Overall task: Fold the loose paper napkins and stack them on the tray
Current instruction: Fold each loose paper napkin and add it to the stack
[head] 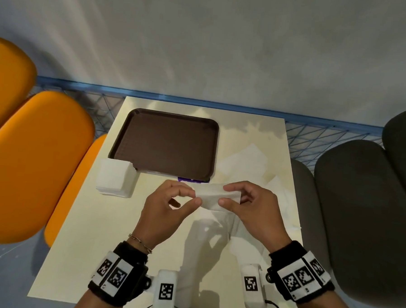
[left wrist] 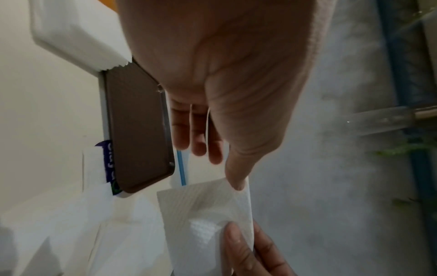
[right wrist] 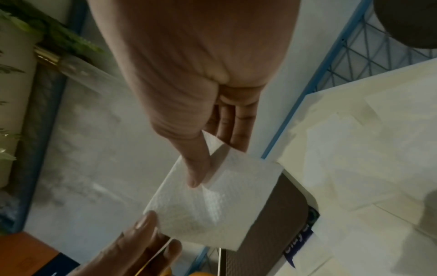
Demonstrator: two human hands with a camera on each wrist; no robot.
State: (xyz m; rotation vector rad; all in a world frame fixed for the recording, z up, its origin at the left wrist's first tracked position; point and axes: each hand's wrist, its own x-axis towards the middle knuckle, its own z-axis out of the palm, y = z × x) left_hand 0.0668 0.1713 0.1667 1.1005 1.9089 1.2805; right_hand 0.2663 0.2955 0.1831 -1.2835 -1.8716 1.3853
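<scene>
I observe both hands raised above the desk (head: 80,230), holding one white paper napkin (head: 209,196) between them, just in front of the brown tray (head: 165,142). The left hand (head: 163,213) pinches the napkin's left end between thumb and forefinger; the right hand (head: 253,210) pinches the right end likewise. The napkin appears folded into a narrow strip, clear of the desk. The tray carries no napkins. A stack of white napkins (head: 114,181) sits touching the tray's near-left corner. Loose napkins (head: 244,163) lie flat on the desk right of the tray.
</scene>
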